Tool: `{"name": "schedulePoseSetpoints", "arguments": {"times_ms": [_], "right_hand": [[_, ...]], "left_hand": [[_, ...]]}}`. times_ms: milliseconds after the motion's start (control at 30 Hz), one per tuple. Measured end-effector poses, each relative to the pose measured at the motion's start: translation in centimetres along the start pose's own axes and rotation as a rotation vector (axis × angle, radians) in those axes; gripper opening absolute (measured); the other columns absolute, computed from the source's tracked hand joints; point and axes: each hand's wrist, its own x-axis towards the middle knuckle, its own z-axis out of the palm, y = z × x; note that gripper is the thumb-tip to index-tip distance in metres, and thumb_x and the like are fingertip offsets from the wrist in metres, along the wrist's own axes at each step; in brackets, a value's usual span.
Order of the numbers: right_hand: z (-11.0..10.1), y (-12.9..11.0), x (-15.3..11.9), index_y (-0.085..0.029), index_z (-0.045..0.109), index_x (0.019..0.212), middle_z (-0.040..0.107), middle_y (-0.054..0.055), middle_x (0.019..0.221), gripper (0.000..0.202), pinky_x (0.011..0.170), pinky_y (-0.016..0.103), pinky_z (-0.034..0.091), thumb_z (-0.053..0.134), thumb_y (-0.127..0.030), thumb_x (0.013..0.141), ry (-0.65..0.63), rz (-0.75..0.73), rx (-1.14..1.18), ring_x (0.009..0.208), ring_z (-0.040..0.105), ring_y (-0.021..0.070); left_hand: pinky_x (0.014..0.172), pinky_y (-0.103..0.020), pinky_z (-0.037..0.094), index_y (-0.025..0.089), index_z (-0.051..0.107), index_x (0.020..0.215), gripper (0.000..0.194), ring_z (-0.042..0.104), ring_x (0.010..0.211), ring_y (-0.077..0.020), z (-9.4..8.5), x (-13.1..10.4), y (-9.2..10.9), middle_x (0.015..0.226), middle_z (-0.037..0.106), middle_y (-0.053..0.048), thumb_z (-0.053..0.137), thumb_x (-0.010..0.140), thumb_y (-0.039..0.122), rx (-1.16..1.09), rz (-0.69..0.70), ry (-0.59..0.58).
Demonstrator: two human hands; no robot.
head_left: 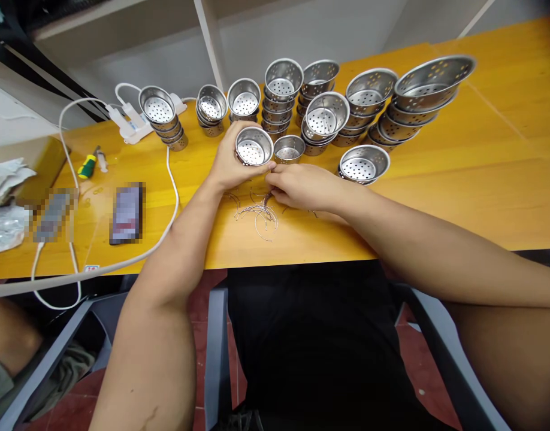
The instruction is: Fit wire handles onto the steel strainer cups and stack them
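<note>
My left hand (232, 158) is wrapped round a perforated metal cup (254, 146), its mouth turned up toward me. Close against the cup's right side, my right hand (293, 184) has its fingers pinched together by the rim; whatever they hold is hidden. Below the hands, a loose pile of thin curved wires (261, 215) lies on the table. Just behind the right hand stands a single small perforated cup (289, 149). Another perforated cup (363, 164) sits to the right, above my forearm.
Several stacks of perforated cups (281, 84) line the yellow table (495, 179) at the back. On the left are a phone (127, 212), a power strip (133, 126), a green-handled screwdriver (87, 167) and a long white cable (174, 191). Another person's leg (9, 335) shows at lower left.
</note>
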Motion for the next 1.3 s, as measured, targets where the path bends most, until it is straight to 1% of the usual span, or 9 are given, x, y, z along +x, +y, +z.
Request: {"name": "schedulePoseSetpoints", "arguments": {"times_ms": [167, 300, 500, 667, 833, 933, 1000, 1167, 1300], "right_hand": [[0.6, 1.9, -0.1, -0.022, 0.072, 0.107, 0.081, 0.013, 0.123, 0.012, 0.090, 0.039, 0.051, 0.064, -0.014, 0.107, 0.213, -0.148, 0.230, 0.103, 0.072, 0.0281], [0.4, 2.0, -0.7, -0.026, 0.076, 0.113, 0.079, 0.011, 0.114, 0.013, 0.094, 0.043, 0.057, 0.063, -0.024, 0.113, 0.401, -0.123, 0.380, 0.101, 0.072, 0.0289], [2.0, 2.0, -0.2, -0.028, 0.079, 0.123, 0.079, 0.012, 0.119, 0.035, 0.097, 0.053, 0.069, 0.064, -0.059, 0.123, 0.779, -0.005, 0.599, 0.100, 0.074, 0.0297], [5.1, 3.9, 2.8, -0.029, 0.074, 0.119, 0.074, 0.006, 0.105, 0.060, 0.093, 0.049, 0.076, 0.071, -0.089, 0.117, 1.113, -0.109, 0.865, 0.095, 0.077, 0.0258], [5.9, 2.9, 3.4, -0.031, 0.069, 0.115, 0.071, 0.000, 0.092, 0.059, 0.064, 0.035, 0.069, 0.083, -0.088, 0.112, 1.108, -0.107, 1.098, 0.071, 0.071, 0.0175], [5.9, 1.4, 3.1, -0.031, 0.065, 0.111, 0.067, -0.002, 0.085, 0.060, 0.056, 0.033, 0.064, 0.090, -0.086, 0.108, 1.010, -0.051, 1.280, 0.065, 0.068, 0.0167], [6.0, 0.7, 3.0, -0.031, 0.062, 0.108, 0.066, -0.003, 0.082, 0.062, 0.054, 0.033, 0.063, 0.096, -0.082, 0.104, 0.930, 0.001, 1.393, 0.062, 0.068, 0.0167], [5.9, 0.3, 3.2, -0.030, 0.058, 0.102, 0.067, -0.005, 0.080, 0.033, 0.045, 0.028, 0.054, 0.088, -0.040, 0.107, 0.750, 0.182, 1.565, 0.056, 0.066, 0.0140], [5.7, -0.1, 3.0, -0.029, 0.056, 0.099, 0.065, -0.007, 0.073, 0.024, 0.041, 0.026, 0.046, 0.078, -0.022, 0.105, 0.619, 0.240, 1.553, 0.049, 0.060, 0.0125]], "left_hand": [[0.137, -0.072, 0.065, 0.033, 0.068, 0.146, 0.116, 0.082, 0.145, -0.0424, 0.0, 0.2, -0.9, 0.150, 0.081, -0.014, 0.092, 0.068, 0.115, -0.008, -0.032, 0.109], [0.141, -0.073, 0.062, 0.033, 0.065, 0.151, 0.115, 0.079, 0.152, -0.0441, 0.1, 0.2, -1.7, 0.154, 0.081, -0.015, 0.095, 0.071, 0.111, -0.019, -0.073, 0.115], [0.150, -0.066, 0.052, 0.037, 0.056, 0.169, 0.130, 0.071, 0.163, -0.0430, 0.3, 0.9, -3.0, 0.166, 0.073, -0.014, 0.094, 0.070, 0.112, -0.093, -0.071, 0.186], [0.149, -0.060, 0.052, 0.029, 0.072, 0.153, 0.123, 0.074, 0.161, -0.0437, -0.2, 1.2, -0.6, 0.156, 0.080, -0.014, 0.113, 0.058, 0.096, -0.286, -0.141, 0.261], [0.130, -0.061, 0.069, 0.033, 0.081, 0.126, 0.097, 0.085, 0.146, -0.0405, -0.7, 0.4, 2.8, 0.137, 0.089, -0.006, 0.121, 0.050, 0.079, -0.680, -0.255, 0.165], [0.122, -0.059, 0.073, 0.033, 0.084, 0.125, 0.090, 0.077, 0.162, -0.0443, -1.2, -0.1, 4.7, 0.161, 0.085, -0.007, 0.114, 0.057, 0.084, -0.918, -0.329, -0.037], [0.114, -0.052, 0.076, 0.030, 0.086, 0.122, 0.089, 0.077, 0.162, -0.0439, -1.5, -0.3, 5.7, 0.172, 0.080, -0.009, 0.110, 0.058, 0.086, -0.982, -0.351, -0.085], [0.086, -0.040, 0.075, 0.028, 0.087, 0.109, 0.080, 0.088, 0.125, -0.0340, -1.9, -0.6, 6.8, 0.162, 0.086, -0.011, 0.111, 0.054, 0.081, -1.063, -0.374, -0.105], [0.103, -0.048, 0.078, 0.027, 0.086, 0.108, 0.082, 0.089, 0.116, -0.0331, -1.7, -0.8, 6.6, 0.132, 0.091, -0.011, 0.106, 0.060, 0.090, -1.080, -0.374, -0.064]]}}
